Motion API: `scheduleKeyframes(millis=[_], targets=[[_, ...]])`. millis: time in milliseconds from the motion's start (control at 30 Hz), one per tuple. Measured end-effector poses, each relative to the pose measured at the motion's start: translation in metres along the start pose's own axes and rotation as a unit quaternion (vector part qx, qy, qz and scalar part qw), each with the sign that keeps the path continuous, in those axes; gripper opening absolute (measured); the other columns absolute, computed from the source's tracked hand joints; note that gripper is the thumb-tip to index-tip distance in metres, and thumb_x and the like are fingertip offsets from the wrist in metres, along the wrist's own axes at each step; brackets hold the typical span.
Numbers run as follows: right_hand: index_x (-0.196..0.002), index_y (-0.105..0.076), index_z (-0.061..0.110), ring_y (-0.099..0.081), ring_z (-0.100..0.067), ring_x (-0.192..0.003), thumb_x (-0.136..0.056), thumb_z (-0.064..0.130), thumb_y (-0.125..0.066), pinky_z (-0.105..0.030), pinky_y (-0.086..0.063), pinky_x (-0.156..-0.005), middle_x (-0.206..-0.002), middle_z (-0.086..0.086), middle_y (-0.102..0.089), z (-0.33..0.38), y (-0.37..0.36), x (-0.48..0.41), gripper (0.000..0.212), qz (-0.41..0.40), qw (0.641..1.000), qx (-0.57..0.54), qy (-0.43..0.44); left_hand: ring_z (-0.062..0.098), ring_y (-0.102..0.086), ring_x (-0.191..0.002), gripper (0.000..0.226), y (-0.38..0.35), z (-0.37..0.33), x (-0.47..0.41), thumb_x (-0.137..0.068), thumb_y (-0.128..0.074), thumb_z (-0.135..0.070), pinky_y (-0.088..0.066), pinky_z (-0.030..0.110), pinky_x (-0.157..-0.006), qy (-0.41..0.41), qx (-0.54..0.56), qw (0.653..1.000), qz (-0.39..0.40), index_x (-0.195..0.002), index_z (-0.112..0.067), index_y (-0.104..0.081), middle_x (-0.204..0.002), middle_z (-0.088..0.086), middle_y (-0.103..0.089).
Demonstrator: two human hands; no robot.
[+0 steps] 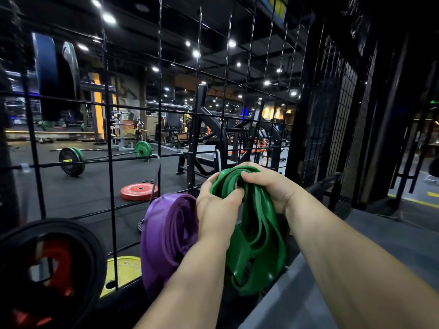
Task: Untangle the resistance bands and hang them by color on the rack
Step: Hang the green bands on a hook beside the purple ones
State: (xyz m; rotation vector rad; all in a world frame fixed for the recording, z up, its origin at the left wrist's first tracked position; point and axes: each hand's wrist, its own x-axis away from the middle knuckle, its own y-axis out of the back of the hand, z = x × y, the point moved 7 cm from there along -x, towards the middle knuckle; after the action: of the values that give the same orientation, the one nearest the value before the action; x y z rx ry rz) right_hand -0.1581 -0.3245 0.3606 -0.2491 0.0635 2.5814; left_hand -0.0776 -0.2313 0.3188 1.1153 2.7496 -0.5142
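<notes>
Black wire-grid rack (pixel 159 108); left hand (pixel 216 210), right hand (pixel 273 186), fingers (pixel 251 176) curled round flat green bands (pixel 259 245).

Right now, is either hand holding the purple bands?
No, the left hand and the right hand both grip the green bands; the purple bands hang beside them.

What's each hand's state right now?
Left hand: closed, fingers pinching the green bands.
Right hand: closed, fingers curled over the top of the same green bands.

held bands (pixel 257 236) right of other bundle (pixel 166 233) | grid rack (pixel 109 160) behind
</notes>
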Motion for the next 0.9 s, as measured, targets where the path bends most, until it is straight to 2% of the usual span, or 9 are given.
scheduleKeyframes(millis=[33, 233, 400, 500, 600, 667, 700, 833, 900], targets=[[-0.109, -0.056, 0.009, -0.062, -0.028, -0.081, -0.079, 0.017, -0.062, -0.041, -0.054, -0.076, -0.095, -0.016, -0.062, 0.002, -0.001, 0.001, 0.032, 0.002, 1.000, 0.001, 0.007, 0.014, -0.069, -0.087, 0.049, 0.001, 0.001, 0.000, -0.064, -0.078, -0.025, -0.057, 0.032, -0.081, 0.009, 0.007, 1.000, 0.000, -0.109, -0.035, -0.062, -0.096, -0.006, -0.071], [-0.125, -0.062, 0.019, -0.065, -0.031, -0.099, -0.087, 0.017, -0.060, -0.043, -0.054, -0.090, -0.115, -0.018, -0.066, 0.005, -0.002, 0.006, 0.039, 0.004, 0.999, -0.019, 0.038, 0.016, -0.072, -0.083, 0.046, 0.001, 0.000, 0.001, -0.071, -0.082, -0.014, -0.058, 0.035, -0.081, 0.038, 0.049, 0.998, 0.014, -0.108, -0.031, -0.062, -0.093, 0.000, -0.073], [-0.116, -0.069, 0.019, -0.057, -0.036, -0.106, -0.089, 0.015, -0.059, -0.050, -0.043, -0.100, -0.114, -0.019, -0.066, 0.000, -0.006, 0.012, 0.029, -0.008, 0.998, -0.047, 0.041, 0.013, -0.071, -0.086, 0.053, 0.000, -0.002, 0.003, -0.070, -0.085, -0.022, -0.058, 0.034, -0.082, 0.029, 0.059, 0.998, 0.022, -0.118, -0.025, -0.063, -0.097, -0.001, -0.073], [-0.116, -0.070, 0.020, -0.057, -0.035, -0.103, -0.086, 0.016, -0.060, -0.050, -0.045, -0.100, -0.114, -0.018, -0.066, -0.008, -0.007, 0.014, 0.032, -0.012, 0.997, -0.058, 0.044, 0.015, -0.070, -0.090, 0.062, -0.002, 0.001, 0.003, -0.059, -0.085, -0.042, -0.057, 0.039, -0.085, 0.039, 0.062, 0.997, 0.033, -0.116, -0.029, -0.063, -0.099, -0.002, -0.073], [-0.116, -0.070, 0.022, -0.062, -0.029, -0.100, -0.084, 0.032, -0.063, -0.046, -0.049, -0.095, -0.120, -0.017, -0.065, -0.023, -0.006, 0.016, 0.035, -0.025, 0.997, -0.069, 0.037, 0.015, -0.069, -0.092, 0.062, -0.002, 0.010, 0.008, -0.061, -0.078, -0.054, -0.056, 0.042, -0.088, 0.057, 0.059, 0.996, 0.032, -0.117, -0.032, -0.061, -0.101, -0.004, -0.072], [-0.121, -0.068, 0.027, -0.059, -0.030, -0.107, -0.084, 0.059, -0.056, -0.052, -0.044, -0.101, -0.125, -0.016, -0.064, -0.036, -0.006, 0.016, 0.050, -0.036, 0.998, -0.051, 0.026, 0.015, -0.068, -0.093, 0.052, -0.001, 0.016, 0.009, -0.076, -0.074, -0.048, -0.055, 0.042, -0.090, 0.064, 0.047, 0.996, 0.030, -0.123, -0.032, -0.056, -0.103, -0.004, -0.071], [-0.121, -0.067, 0.029, -0.057, -0.032, -0.110, -0.084, 0.065, -0.050, -0.055, -0.040, -0.104, -0.126, -0.016, -0.064, -0.041, -0.005, 0.016, 0.055, -0.051, 0.998, -0.035, 0.021, 0.015, -0.067, -0.095, 0.052, 0.000, 0.017, 0.009, -0.078, -0.071, -0.049, -0.054, 0.042, -0.092, 0.062, 0.037, 0.997, 0.030, -0.125, -0.032, -0.053, -0.106, -0.004, -0.069], [-0.123, -0.065, 0.024, -0.064, -0.028, -0.112, -0.098, 0.050, -0.042, -0.050, -0.043, -0.106, -0.119, -0.010, -0.069, -0.043, -0.001, 0.018, 0.043, -0.101, 0.995, 0.015, 0.005, 0.020, -0.059, -0.112, 0.084, -0.001, 0.016, 0.007, -0.056, -0.053, -0.074, -0.048, 0.042, -0.099, 0.033, -0.054, 0.998, 0.029, -0.132, -0.040, -0.044, -0.125, -0.002, -0.059], [-0.123, -0.064, 0.026, -0.067, -0.024, -0.108, -0.101, 0.046, -0.040, -0.045, -0.049, -0.101, -0.116, -0.005, -0.071, -0.039, -0.001, 0.019, 0.039, -0.107, 0.991, 0.076, 0.012, 0.021, -0.057, -0.116, 0.084, -0.003, 0.022, 0.010, -0.054, -0.048, -0.077, -0.046, 0.043, -0.101, 0.045, -0.059, 0.997, 0.038, -0.132, -0.047, -0.039, -0.130, -0.003, -0.055]])
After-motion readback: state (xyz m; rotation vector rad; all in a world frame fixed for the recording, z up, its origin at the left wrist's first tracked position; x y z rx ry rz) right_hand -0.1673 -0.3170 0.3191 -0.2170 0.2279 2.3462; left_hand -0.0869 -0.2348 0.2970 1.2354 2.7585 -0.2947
